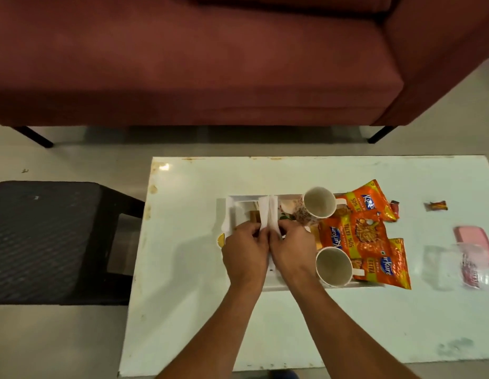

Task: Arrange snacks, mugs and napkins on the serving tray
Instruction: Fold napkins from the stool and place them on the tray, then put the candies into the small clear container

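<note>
Serving tray [229, 199], white, rectangular, raised rim, on a glossy pale table [292, 324]; its printed floor is largely covered and the pattern is hard to make out, and its near rim is hidden behind the forearms. Napkin [268, 212], white paper, folded into a long narrow strip, lying lengthwise over the tray's left part; its near end is concealed between the hands. Left hand [247, 251] and right hand [291, 248], side by side and touching at the fingers, both pinch the napkin's near end, each grip clenched on the paper. Far mug [319, 202], pale, cylindrical, floral outside, empty, at the tray's far right; near mug [334, 266], same kind, at the near right, its handle pointing right over a packet. Three orange foil snack packets, crinkled and shiny: far packet [370, 201], middle packet [355, 232], near packet [385, 265], overlapping along the tray's right edge; how far each lies inside the rim cannot be told. On the table well to the right: a small candy wrapper [436, 206], a pink flat box [475, 239], partly veiled by a clear plastic bag [456, 266], blurred. Beyond the table, a maroon fabric sofa [183, 64], cut off at the top; at left, a black textured stool [43, 239], cut off at the edge.
</note>
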Demonstrator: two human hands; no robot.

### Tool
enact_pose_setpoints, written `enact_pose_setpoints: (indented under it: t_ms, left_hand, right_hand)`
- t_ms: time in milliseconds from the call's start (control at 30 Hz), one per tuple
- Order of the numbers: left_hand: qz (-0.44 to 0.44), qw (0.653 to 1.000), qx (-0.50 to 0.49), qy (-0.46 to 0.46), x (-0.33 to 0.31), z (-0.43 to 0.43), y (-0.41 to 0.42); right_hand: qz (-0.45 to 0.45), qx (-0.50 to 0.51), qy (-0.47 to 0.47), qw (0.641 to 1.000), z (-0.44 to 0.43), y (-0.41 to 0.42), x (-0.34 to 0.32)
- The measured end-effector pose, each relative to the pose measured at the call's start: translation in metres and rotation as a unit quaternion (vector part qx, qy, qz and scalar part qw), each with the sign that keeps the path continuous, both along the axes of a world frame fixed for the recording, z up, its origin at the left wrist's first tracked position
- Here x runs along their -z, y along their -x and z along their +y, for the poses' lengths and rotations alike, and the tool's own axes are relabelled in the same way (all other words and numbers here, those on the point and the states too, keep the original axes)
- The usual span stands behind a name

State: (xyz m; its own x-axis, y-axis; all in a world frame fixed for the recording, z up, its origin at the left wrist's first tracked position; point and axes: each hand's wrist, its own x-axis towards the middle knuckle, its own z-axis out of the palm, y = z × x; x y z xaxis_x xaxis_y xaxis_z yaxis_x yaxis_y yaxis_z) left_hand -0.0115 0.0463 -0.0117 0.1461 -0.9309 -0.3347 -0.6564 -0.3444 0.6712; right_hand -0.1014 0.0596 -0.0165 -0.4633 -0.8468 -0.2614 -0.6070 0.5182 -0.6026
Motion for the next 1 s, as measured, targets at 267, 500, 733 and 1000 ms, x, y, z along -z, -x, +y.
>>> enact_pose_setpoints:
  t_ms: [267,500,733,1000]
  left_hand:
    - [-0.041,0.998,0.033,0.042,0.015,-0.008,-0.002]
    - [-0.018,1.000,-0.004,0.012,0.019,-0.003,-0.009]
    - [-0.008,1.000,0.022,-0.018,0.020,-0.002,-0.009]
    - [-0.029,0.997,0.015,0.073,-0.012,-0.007,0.000]
  right_hand:
    - [0.020,-0.016,0.012,1.000,-0.001,0.005,0.018]
    - [0.030,-0.016,0.004,0.999,0.010,0.005,0.026]
    - [0.038,-0.020,-0.003,0.999,0.010,0.005,0.031]
    - [0.035,0.044,0.055,0.997,0.019,0.001,-0.001]
